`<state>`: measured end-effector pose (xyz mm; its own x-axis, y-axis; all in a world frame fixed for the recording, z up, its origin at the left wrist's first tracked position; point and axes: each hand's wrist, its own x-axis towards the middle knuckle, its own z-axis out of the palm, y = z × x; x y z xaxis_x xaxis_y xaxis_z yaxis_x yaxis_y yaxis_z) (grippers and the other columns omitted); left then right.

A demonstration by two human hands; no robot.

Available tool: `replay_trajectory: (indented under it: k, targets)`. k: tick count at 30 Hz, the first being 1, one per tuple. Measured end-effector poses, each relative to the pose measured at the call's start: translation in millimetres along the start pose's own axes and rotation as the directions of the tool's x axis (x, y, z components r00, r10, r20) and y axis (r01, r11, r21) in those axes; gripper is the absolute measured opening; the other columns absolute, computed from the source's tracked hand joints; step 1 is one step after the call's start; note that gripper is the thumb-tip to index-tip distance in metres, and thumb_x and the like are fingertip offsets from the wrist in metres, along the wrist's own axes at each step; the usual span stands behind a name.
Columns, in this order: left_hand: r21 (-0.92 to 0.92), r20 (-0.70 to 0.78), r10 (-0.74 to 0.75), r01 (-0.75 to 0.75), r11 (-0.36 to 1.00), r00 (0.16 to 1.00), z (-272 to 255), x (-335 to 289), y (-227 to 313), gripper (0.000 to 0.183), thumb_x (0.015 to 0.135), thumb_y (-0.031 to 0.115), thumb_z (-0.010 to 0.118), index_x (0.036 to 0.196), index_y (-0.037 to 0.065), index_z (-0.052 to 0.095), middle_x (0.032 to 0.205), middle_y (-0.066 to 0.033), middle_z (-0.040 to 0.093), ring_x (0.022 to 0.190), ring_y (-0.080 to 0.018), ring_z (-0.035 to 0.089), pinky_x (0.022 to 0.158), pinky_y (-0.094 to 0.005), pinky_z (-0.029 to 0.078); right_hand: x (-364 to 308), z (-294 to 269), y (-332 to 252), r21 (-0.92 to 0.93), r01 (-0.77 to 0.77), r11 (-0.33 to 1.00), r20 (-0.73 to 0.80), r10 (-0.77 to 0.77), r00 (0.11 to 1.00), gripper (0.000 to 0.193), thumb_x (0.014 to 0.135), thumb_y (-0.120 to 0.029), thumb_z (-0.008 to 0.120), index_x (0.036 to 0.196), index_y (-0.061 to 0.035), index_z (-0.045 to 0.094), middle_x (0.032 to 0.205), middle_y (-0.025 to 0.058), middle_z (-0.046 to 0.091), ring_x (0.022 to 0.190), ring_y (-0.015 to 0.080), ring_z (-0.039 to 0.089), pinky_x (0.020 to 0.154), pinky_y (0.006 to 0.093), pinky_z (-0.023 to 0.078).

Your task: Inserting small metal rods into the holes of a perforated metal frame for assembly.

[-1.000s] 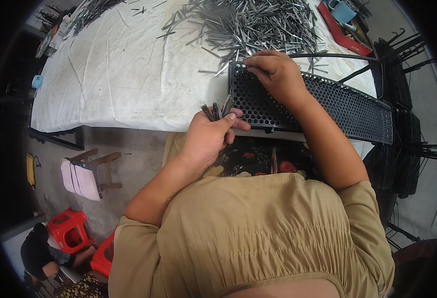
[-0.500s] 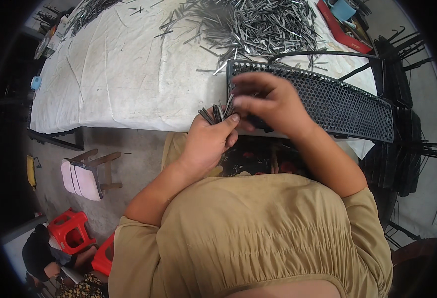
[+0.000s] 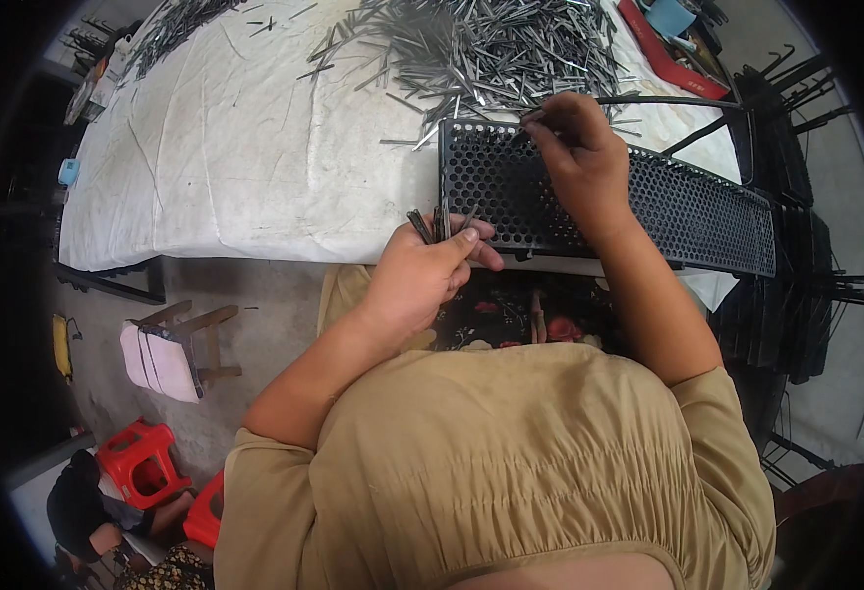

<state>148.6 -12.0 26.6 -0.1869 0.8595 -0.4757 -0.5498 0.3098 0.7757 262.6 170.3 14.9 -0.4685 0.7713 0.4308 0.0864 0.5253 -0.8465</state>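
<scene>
My left hand [image 3: 407,275] is closed round a small bundle of thin dark metal pieces [image 3: 440,226], their ends sticking up past the thumb. It is beside the near left corner of a long black rack [image 3: 692,202] full of round holes. Over the rack's far edge, my right hand [image 3: 589,167] pinches a thin metal piece between thumb and fingertips, mostly hidden by the fingers. Short metal pieces stand in holes along the rack's far rows. Beyond the rack spreads a large heap of the same thin metal pieces [image 3: 525,54].
A white cloth [image 3: 226,157] covers the table, with another heap [image 3: 172,34] at far left. A red tray [image 3: 663,49] holding a blue container [image 3: 673,20] is at far right. Dark racks stand on the right. Left, there are a padded stool [image 3: 160,359], red stools [image 3: 142,457] and a seated person [image 3: 88,511].
My right hand has moved away from the bundle in my left hand, up and right over the rack's far edge. My left hand stays nearly in place.
</scene>
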Motion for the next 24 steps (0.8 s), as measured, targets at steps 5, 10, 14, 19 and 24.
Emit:
replay_trajectory:
  k: [5,10,14,19,24]
  targets:
    - [0.028,0.003,-0.002,0.002,1.000,1.000,-1.3,0.4,-0.5,0.021,0.098,0.011,0.051,0.110,-0.005,0.057,0.086,-0.0165,0.065,0.052,-0.0050,0.040,0.043,-0.0188,0.030,2.9,0.6,3.5,-0.259,0.161,0.952,0.071,-0.148,0.986,0.020,0.080,-0.009,0.072,0.098,-0.0087,0.061,0.084,0.0120,0.068,0.079,0.0300,0.068,0.068,0.0357,0.053]
    - [0.034,0.009,0.003,-0.003,0.999,1.000,-2.1,0.0,-1.0,0.020,0.098,0.011,0.051,0.110,-0.004,0.057,0.086,-0.0165,0.065,0.052,-0.0050,0.040,0.043,-0.0187,0.030,4.8,-2.8,7.7,-0.374,0.239,0.896,0.115,-0.210,0.971,0.021,0.080,-0.011,0.072,0.099,-0.0101,0.062,0.083,0.0135,0.067,0.076,0.0332,0.066,0.066,0.0403,0.052]
    - [0.029,0.009,0.006,-0.007,1.000,1.000,-3.5,-0.5,-1.2,0.019,0.098,0.010,0.051,0.109,-0.004,0.058,0.085,-0.0166,0.065,0.052,-0.0049,0.040,0.043,-0.0183,0.030,4.3,-8.0,1.6,-0.448,0.264,0.854,0.149,-0.220,0.964,0.021,0.080,-0.012,0.072,0.098,-0.0101,0.062,0.081,0.0131,0.067,0.075,0.0339,0.065,0.064,0.0411,0.051]
    - [0.018,0.014,0.010,-0.011,1.000,1.000,-4.0,1.7,-3.0,0.018,0.098,0.010,0.052,0.108,-0.004,0.059,0.085,-0.0169,0.066,0.051,-0.0050,0.040,0.043,-0.0181,0.030,7.5,-15.5,4.7,-0.362,0.314,0.878,0.185,-0.263,0.947,0.019,0.079,-0.012,0.072,0.095,-0.0099,0.062,0.078,0.0128,0.066,0.073,0.0338,0.064,0.063,0.0411,0.051]
    - [0.015,0.024,0.019,-0.019,1.000,1.000,-4.0,1.4,-1.6,0.018,0.097,0.010,0.052,0.108,-0.004,0.059,0.084,-0.0170,0.066,0.051,-0.0050,0.040,0.043,-0.0182,0.030,12.3,-18.9,6.9,-0.352,0.415,0.839,0.265,-0.336,0.904,0.018,0.078,-0.010,0.072,0.093,-0.0096,0.063,0.076,0.0119,0.064,0.072,0.0332,0.063,0.063,0.0412,0.050]
